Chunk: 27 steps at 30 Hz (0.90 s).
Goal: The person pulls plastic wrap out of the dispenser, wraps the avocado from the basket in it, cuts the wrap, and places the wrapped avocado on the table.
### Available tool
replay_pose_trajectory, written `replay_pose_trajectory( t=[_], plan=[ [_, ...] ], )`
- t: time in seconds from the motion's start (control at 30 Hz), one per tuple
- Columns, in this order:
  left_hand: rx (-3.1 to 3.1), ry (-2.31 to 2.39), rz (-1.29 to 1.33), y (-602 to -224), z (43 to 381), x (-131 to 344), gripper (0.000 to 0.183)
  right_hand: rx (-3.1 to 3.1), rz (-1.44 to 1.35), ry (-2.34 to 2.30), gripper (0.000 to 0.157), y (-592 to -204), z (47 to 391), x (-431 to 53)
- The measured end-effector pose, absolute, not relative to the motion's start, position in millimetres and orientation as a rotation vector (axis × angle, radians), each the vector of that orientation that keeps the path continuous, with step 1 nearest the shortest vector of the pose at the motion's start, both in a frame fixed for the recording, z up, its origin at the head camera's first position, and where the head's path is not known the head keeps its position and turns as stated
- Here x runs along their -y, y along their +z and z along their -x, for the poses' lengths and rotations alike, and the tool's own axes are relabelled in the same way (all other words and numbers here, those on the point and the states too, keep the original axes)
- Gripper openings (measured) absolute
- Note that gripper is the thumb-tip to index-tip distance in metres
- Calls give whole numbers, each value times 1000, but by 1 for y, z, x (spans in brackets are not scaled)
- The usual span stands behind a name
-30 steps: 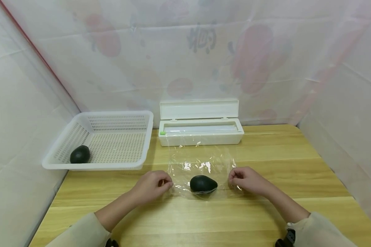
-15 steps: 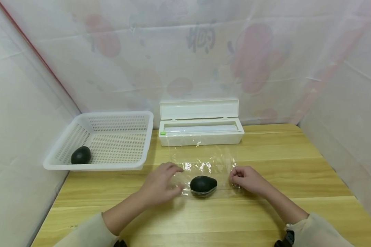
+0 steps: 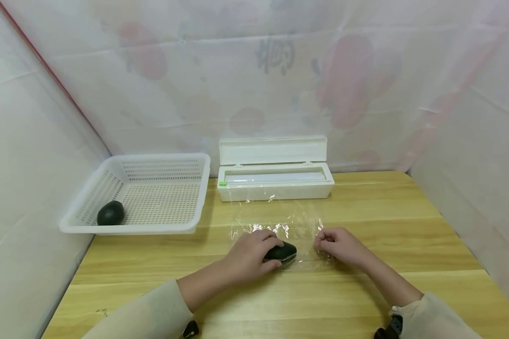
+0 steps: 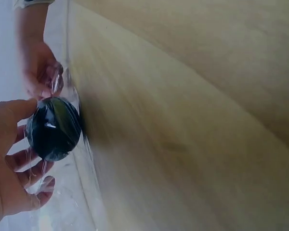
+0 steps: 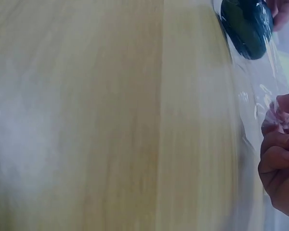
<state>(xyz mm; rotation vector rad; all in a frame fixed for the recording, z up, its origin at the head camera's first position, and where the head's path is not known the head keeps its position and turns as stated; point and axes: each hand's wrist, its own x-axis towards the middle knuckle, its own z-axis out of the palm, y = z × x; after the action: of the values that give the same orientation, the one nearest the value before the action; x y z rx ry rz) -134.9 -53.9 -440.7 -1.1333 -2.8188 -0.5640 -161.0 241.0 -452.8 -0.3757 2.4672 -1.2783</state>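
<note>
A dark green avocado [image 3: 282, 252] lies on a sheet of clear plastic wrap [image 3: 280, 216], and some wrap is drawn over its near side. My left hand [image 3: 251, 253] grips the avocado's left end, thumb on the near side and fingers over the top. In the left wrist view, film shows between these fingers and the avocado [image 4: 54, 134]. Just right of it, my right hand [image 3: 341, 246] pinches the sheet's right edge. The right wrist view shows film bunched between the right thumb and curled fingers [image 5: 275, 156].
A white box [image 3: 275, 190] with its lid raised stands at the back; its roll [image 3: 275, 177] feeds the sheet forward. To the left, a white perforated basket [image 3: 161, 202] holds another avocado [image 3: 110, 213]. Pale printed sheeting [image 3: 254, 84] encloses the wooden table [image 3: 280, 301].
My left hand has let go of the wrap's left edge, moved right with fingers spread, and taken hold of the avocado. The right hand stays in place, still pinching the film.
</note>
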Motion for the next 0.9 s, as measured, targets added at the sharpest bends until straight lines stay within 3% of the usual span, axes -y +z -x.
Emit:
replay_pose_trajectory(
  t=[0.27, 0.43, 0.57, 0.9],
  plan=[
    [2901, -894, 1095, -442, 150, 59, 27, -2691, 332, -1278, 15, -447, 159, -248],
    [2914, -1056, 1089, -441, 157, 61, 23, -3196, 1051, -978, 11, -443, 142, -218],
    [2906, -1162, 1071, -441, 162, 62, 19, -3190, 1626, -697, 23, -446, 134, -188],
    [2954, -1308, 961, -441, 169, 65, 18, -3149, 1495, -634, 48, -453, 137, -171]
  ],
)
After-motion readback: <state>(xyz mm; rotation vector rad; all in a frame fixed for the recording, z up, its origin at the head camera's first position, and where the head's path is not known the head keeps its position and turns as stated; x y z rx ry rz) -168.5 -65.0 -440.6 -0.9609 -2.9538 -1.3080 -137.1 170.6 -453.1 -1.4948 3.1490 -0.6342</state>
